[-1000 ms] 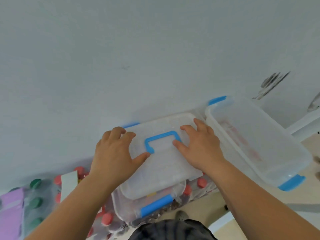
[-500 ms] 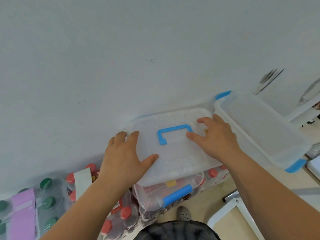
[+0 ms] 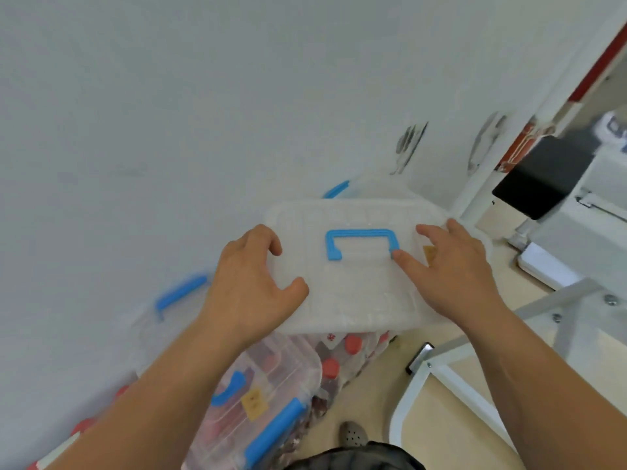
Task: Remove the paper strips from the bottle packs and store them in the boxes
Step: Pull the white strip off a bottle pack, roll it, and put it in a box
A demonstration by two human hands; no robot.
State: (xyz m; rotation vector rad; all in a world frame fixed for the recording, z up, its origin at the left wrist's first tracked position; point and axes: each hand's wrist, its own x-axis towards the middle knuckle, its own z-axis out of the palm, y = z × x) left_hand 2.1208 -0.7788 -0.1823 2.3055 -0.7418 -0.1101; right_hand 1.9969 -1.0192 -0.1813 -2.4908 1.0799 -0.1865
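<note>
Both my hands hold a translucent plastic lid (image 3: 356, 293) with a blue handle (image 3: 361, 242), lifted and tilted towards me. My left hand (image 3: 251, 286) grips its left edge with the thumb on top. My right hand (image 3: 454, 273) grips its right edge, fingers spread over the top. Below on the left stands a clear storage box (image 3: 271, 385) with blue latches (image 3: 274, 432); reddish contents, a yellow sticker and a curved blue piece show in it. Red-capped bottle packs (image 3: 353, 344) lie under and beside the box. No paper strip is plainly visible.
A second clear box, mostly hidden behind the lid, shows one blue latch (image 3: 336, 189) against the white wall. A white metal frame (image 3: 424, 378) and a black panel (image 3: 532, 184) stand at the right. My shoe (image 3: 353, 434) is on the beige floor.
The lid has come up off the box and moved to the right with both hands. My view has swung right, bringing the white frame and the black panel into sight.
</note>
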